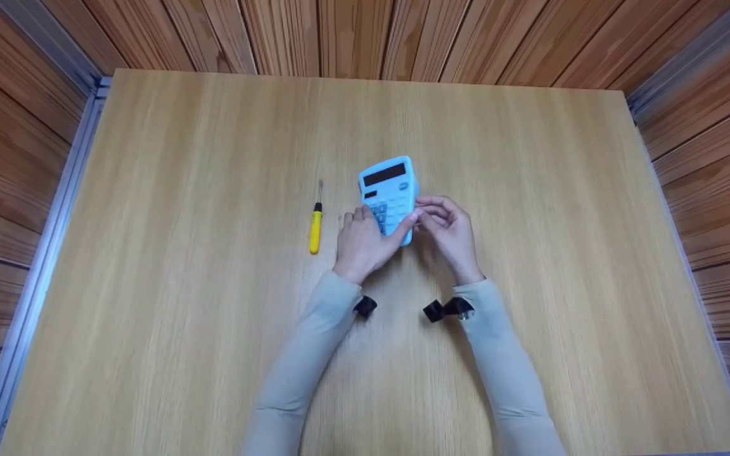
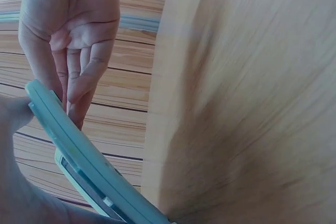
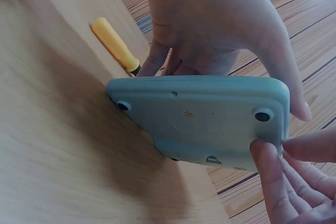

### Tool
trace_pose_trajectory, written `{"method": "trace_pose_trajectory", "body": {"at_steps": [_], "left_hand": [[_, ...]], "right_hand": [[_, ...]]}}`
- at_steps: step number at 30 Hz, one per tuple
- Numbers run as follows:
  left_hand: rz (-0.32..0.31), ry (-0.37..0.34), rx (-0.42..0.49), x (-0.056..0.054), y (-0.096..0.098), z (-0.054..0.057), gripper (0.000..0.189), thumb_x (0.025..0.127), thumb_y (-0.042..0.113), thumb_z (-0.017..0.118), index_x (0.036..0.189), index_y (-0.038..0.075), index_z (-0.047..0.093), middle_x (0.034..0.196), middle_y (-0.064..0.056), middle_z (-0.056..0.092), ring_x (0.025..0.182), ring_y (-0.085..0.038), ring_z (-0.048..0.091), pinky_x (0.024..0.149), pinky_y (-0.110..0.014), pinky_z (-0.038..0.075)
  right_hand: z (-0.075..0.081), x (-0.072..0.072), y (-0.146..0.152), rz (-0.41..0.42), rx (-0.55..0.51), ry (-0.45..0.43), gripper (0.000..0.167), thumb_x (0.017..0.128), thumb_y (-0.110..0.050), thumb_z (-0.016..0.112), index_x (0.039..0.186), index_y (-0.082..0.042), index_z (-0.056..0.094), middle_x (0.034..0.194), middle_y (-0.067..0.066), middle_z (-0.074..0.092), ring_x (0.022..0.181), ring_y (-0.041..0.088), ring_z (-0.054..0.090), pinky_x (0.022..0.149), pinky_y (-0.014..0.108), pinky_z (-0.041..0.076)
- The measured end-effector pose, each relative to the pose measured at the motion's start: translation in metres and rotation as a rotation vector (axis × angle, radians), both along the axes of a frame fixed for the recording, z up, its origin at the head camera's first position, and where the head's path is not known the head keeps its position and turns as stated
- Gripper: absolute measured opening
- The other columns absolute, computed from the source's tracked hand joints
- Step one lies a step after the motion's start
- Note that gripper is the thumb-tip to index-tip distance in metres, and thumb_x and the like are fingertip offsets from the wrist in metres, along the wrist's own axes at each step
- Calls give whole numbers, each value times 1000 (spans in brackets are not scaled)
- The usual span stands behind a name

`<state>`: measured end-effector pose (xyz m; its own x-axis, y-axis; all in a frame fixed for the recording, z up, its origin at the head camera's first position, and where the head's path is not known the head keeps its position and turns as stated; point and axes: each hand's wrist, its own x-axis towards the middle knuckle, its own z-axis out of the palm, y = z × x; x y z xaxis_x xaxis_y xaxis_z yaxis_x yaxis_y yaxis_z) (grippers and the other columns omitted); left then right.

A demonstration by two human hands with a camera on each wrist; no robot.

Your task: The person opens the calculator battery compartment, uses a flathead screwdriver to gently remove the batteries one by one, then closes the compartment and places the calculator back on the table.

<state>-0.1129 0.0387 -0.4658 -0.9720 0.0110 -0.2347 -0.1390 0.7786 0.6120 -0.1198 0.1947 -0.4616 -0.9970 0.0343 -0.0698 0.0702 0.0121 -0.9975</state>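
A light blue calculator is held tilted over the wooden table, its display and keys facing up in the head view. My left hand grips its lower part, with the thumb along the right side and the fingers over the left. At the lower right edge, my right hand pinches the case between thumb and fingertips. The right wrist view shows the calculator's underside, with dark round feet and a small hole. To the left lies a screwdriver with a yellow handle, black collar and thin metal shaft.
The wooden table spans most of the head view, with a metal frame rail along its left side. Wood-plank walls stand behind and at both sides. A small black camera is strapped to each sleeve.
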Motion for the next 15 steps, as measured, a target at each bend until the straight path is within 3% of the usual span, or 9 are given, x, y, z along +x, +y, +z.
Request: {"method": "trace_pose_trajectory", "body": {"at_steps": [8, 12, 15], "left_hand": [[23, 5, 99, -2, -4, 3, 103, 82, 78, 41, 141, -5, 39, 122, -17, 59, 100, -25, 53, 84, -37, 46], [20, -16, 161, -3, -5, 4, 93, 86, 72, 42, 139, -5, 43, 122, -18, 60, 97, -24, 57, 82, -36, 48], [14, -24, 187, -3, -6, 4, 88, 89, 67, 41, 139, -5, 43, 126, -19, 59, 101, -25, 59, 84, -37, 49]], "right_hand": [[-5, -1, -7, 27, -45, -18, 23, 90, 6, 58, 112, 10, 57, 85, -3, 71, 77, 10, 68, 77, 33, 56], [-11, -1, -11, 70, 34, -66, 28, 90, 6, 56, 118, 12, 55, 98, 7, 69, 87, 9, 66, 81, 26, 54], [-15, -1, -13, 120, 124, -93, 36, 91, 3, 56, 125, 13, 51, 115, 22, 63, 104, 18, 63, 88, 23, 51]]}}
